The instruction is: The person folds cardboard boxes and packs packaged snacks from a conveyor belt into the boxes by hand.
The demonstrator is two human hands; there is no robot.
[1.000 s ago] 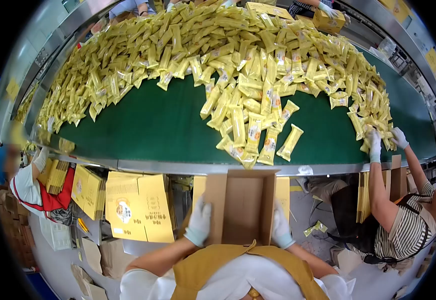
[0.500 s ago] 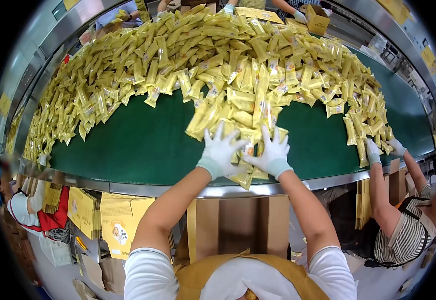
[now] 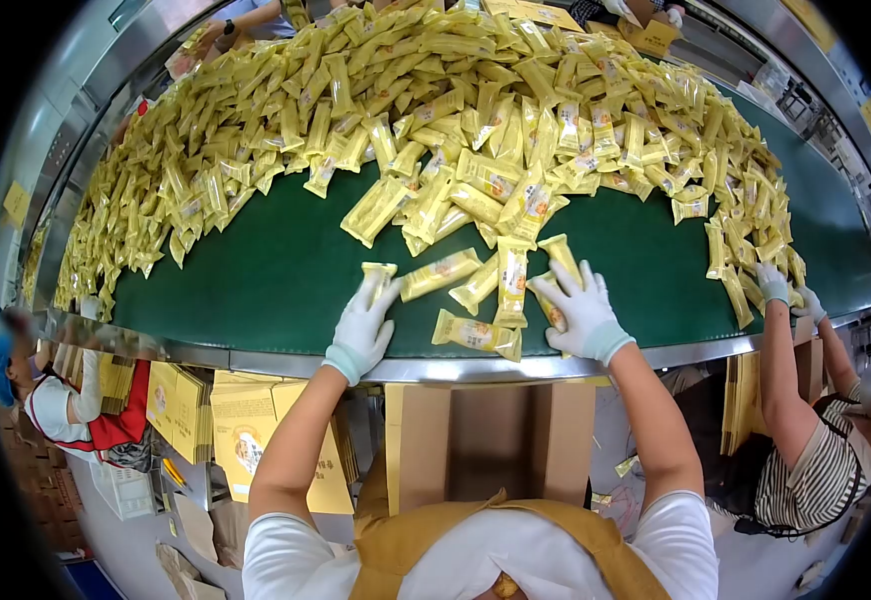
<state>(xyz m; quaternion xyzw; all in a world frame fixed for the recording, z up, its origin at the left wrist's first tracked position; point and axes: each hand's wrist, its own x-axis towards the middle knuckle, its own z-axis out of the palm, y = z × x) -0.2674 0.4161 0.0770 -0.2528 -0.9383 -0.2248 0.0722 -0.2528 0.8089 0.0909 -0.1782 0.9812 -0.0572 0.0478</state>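
My left hand (image 3: 364, 322), in a white glove, lies on the belt with its fingers apart, fingertips at a small yellow snack packet (image 3: 380, 269). My right hand (image 3: 588, 316), gloved too, has its fingers spread over a yellow packet (image 3: 550, 310); another packet (image 3: 559, 252) reaches out beyond its fingertips. Neither hand is closed round anything. Between the hands lie several loose packets: one slanted (image 3: 442, 275), one upright with its printed side up (image 3: 513, 284), and one crosswise near the belt's front edge (image 3: 477, 334). Just beyond them sits a looser cluster (image 3: 436, 205).
A large heap of the same packets (image 3: 396, 80) curves across the green belt (image 3: 276, 270). Below the metal edge (image 3: 436, 368) stands an open carton (image 3: 424, 450). Flat yellow cartons (image 3: 256, 440) stand at left. Co-workers are at the left, the right (image 3: 806, 460) and across the belt.
My hands have moved apart, left hand leftward and right hand rightward. The bunched packets between them now lie spread out on the belt, separated from the cluster beyond.
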